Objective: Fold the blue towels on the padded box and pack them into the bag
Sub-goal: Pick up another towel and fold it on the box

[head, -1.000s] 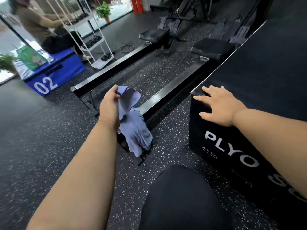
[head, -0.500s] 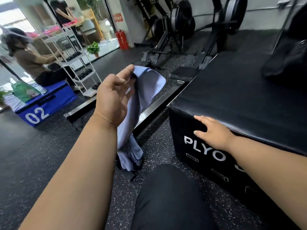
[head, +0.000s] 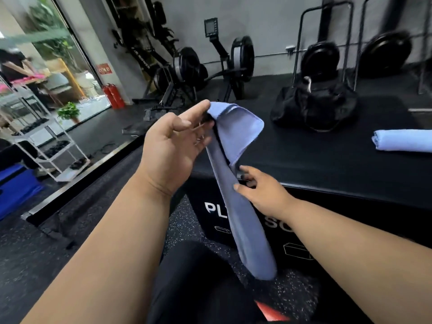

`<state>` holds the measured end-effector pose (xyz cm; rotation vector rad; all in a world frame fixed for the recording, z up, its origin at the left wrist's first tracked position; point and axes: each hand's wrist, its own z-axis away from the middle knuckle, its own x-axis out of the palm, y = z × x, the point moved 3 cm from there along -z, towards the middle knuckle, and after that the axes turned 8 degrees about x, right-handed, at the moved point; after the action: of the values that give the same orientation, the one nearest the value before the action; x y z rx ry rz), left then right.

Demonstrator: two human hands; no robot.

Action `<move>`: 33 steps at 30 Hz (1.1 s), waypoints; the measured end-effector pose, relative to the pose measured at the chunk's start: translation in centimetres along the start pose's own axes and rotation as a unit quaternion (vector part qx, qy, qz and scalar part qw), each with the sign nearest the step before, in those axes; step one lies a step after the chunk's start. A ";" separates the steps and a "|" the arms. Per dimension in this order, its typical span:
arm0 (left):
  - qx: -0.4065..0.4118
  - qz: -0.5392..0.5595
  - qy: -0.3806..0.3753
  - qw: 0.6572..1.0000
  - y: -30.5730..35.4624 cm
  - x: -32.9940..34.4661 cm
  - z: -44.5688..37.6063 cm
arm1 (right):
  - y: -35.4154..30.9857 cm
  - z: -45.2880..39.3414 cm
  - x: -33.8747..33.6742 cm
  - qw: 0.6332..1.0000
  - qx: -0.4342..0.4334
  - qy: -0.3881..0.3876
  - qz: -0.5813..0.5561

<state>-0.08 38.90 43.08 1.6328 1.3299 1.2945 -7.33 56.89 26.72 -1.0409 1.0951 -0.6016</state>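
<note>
My left hand [head: 173, 141] holds up a blue towel [head: 236, 206], gripping its top corner between thumb and fingers. The towel hangs in a long strip in front of the black padded box [head: 327, 160], down to knee level. About halfway down the strip, my right hand [head: 259, 190] pinches the towel's right edge. A second blue towel [head: 404, 143] lies folded on the box top at the far right. The black bag [head: 313, 108] sits slumped at the back of the box top.
Rowing machines [head: 187, 71] and weight plates [head: 383, 54] stand along the back wall. A white shelf rack [head: 46, 146], a blue box [head: 14, 190] and a person [head: 14, 66] are at the left. My knee in black [head: 198, 284] is below the towel.
My left hand has lifted the towel higher and moved it right, in front of the box. My right hand has left the box edge and taken hold of the hanging towel.
</note>
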 end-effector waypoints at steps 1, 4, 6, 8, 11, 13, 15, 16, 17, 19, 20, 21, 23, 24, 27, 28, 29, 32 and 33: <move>-0.004 0.009 -0.011 1.000 -0.1 0.9 0.0 | 0.0 0.6 -0.8 1.000 0.002 0.016 -0.014; -0.010 0.008 -0.039 0.999 0.0 2.9 0.3 | 0.6 1.9 -2.9 0.997 0.004 0.035 -0.063; -0.015 0.012 -0.056 0.998 0.1 4.0 0.4 | 0.9 2.5 -4.2 0.996 -0.003 0.045 -0.082; -0.022 0.021 -0.068 0.997 0.1 4.9 0.6 | 0.8 3.1 -5.1 0.995 -0.007 0.058 -0.075; -0.026 0.034 -0.078 0.996 0.2 6.1 0.8 | 1.1 3.9 -5.6 0.994 -0.017 0.077 -0.070; -0.028 0.042 -0.078 0.996 0.2 6.5 0.8 | 1.6 4.2 -5.8 0.991 -0.021 0.089 -0.097; -0.035 0.054 -0.079 0.995 0.2 6.8 0.7 | 1.7 4.3 -5.9 0.990 -0.035 0.090 -0.101; -0.038 0.059 -0.077 0.995 0.2 6.9 0.7 | 1.7 4.2 -6.0 0.990 -0.041 0.087 -0.098; -0.042 0.067 -0.074 0.994 0.2 7.0 0.7 | 1.5 4.1 -5.9 0.990 -0.053 0.080 -0.102; -0.046 0.081 -0.070 0.993 0.1 6.9 0.7 | 0.8 4.1 -5.8 0.990 -0.074 0.059 -0.108; -0.046 0.083 -0.067 0.993 0.0 6.7 0.8 | 0.5 4.1 -5.7 0.991 -0.076 0.055 -0.100; -0.046 0.088 -0.063 0.993 0.0 6.5 0.7 | 0.2 4.1 -5.7 0.991 -0.079 0.053 -0.093; -0.043 0.095 -0.051 0.993 0.1 5.8 0.7 | -0.1 4.1 -5.5 0.991 -0.070 0.047 -0.108; -0.039 0.097 -0.036 0.994 0.0 5.4 0.6 | -0.4 4.4 -5.4 0.990 -0.069 0.041 -0.114; -0.030 0.088 0.020 0.995 -0.6 3.0 0.0 | -1.1 5.0 -5.1 0.991 -0.078 0.026 -0.104; -0.033 0.073 0.040 0.996 -1.3 2.0 -0.2 | -1.3 5.2 -5.1 0.991 -0.078 0.024 -0.102; -0.045 0.050 0.054 0.996 -2.1 1.3 -0.3 | -1.6 5.4 -5.2 0.991 -0.080 0.018 -0.102; -0.116 -0.057 0.090 0.988 -5.9 -0.1 0.7 | -2.7 5.8 -5.3 0.992 -0.084 0.005 -0.097; -0.135 -0.092 0.101 0.981 -7.3 -0.1 1.4 | -3.2 5.8 -5.3 0.991 -0.083 0.003 -0.104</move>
<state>-0.97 40.87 35.94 1.1917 1.3208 1.4832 -3.65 62.09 32.36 -1.3102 1.0623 -0.6872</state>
